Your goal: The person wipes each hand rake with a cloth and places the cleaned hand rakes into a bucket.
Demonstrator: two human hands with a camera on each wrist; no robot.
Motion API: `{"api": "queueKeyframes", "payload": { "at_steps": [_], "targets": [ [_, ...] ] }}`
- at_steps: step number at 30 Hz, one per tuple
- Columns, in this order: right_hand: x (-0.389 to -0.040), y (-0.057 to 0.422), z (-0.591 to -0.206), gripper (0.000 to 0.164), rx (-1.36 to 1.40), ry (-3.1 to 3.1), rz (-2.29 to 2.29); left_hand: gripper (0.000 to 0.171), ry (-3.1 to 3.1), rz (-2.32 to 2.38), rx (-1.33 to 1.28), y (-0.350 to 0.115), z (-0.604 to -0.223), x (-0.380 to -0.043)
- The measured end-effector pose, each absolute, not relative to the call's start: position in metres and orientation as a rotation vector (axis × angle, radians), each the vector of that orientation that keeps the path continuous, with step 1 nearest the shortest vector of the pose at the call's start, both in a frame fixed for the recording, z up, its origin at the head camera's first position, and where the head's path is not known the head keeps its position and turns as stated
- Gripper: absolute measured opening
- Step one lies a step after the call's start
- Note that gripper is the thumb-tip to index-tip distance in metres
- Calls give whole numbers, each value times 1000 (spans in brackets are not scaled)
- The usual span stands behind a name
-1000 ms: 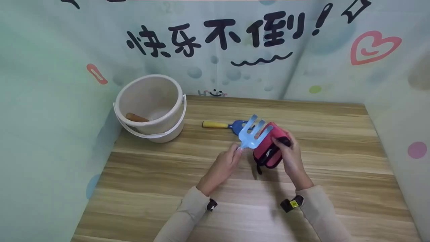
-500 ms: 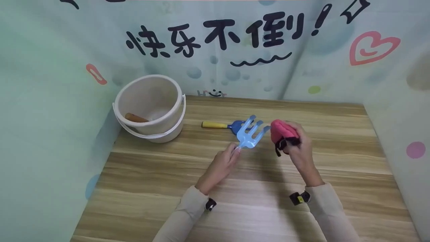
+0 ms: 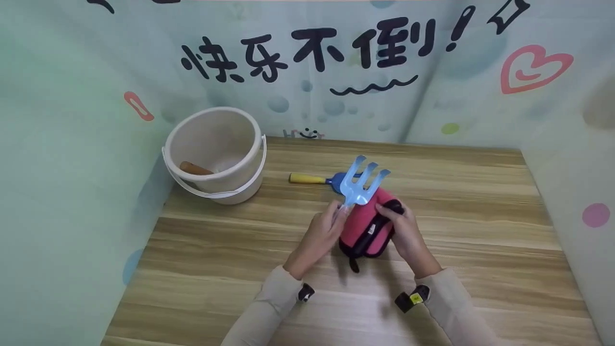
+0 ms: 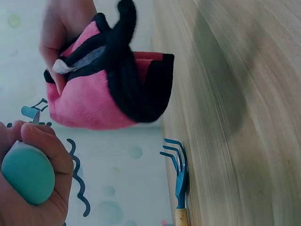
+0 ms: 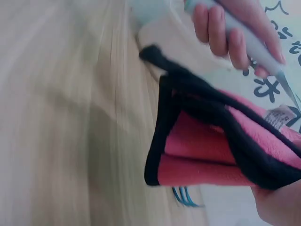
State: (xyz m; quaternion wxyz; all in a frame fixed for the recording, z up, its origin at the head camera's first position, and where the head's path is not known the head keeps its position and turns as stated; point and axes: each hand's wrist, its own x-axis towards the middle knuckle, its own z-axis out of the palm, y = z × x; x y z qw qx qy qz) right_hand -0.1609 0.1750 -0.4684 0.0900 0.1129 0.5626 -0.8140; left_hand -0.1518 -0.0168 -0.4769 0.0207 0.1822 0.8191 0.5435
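Observation:
In the head view my left hand grips a garden hand fork with light blue metal tines pointing away from me. Its handle ends in a rounded teal butt, seen from the left wrist. A folded pink cloth with black edging, a black loop and a white label is held by my right hand, thumb on top. The cloth lies just right of and partly behind the fork. In the right wrist view the fold edges face the camera, and most of the right hand is hidden.
Beyond the hands, a second blue hand fork with a yellow handle lies on the wooden table, partly covered by the held fork. At the back left stands a white bucket with a brown handle inside. Printed fabric walls surround the table.
The right hand first drew the cloth away to the right, then brought it back left and nearer, under the fork. The left hand keeps its grip on the fork, which has barely moved.

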Motion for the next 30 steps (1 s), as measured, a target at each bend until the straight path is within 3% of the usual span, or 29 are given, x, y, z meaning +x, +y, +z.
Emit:
{"api": "queueKeyframes", "payload": {
  "at_steps": [7,18,30],
  "targets": [
    [-156,166,-468,47,260,1440,-2407,29,2555,1659,525,-14,-476,-152],
    [-154,166,-467,29,247,1326,-2456,28,2666,1557,552,-14,-477,-152],
    [-159,175,-461,34,326,1334,-2523,27,2712,1485,576,-14,-479,-152]
  ]
}}
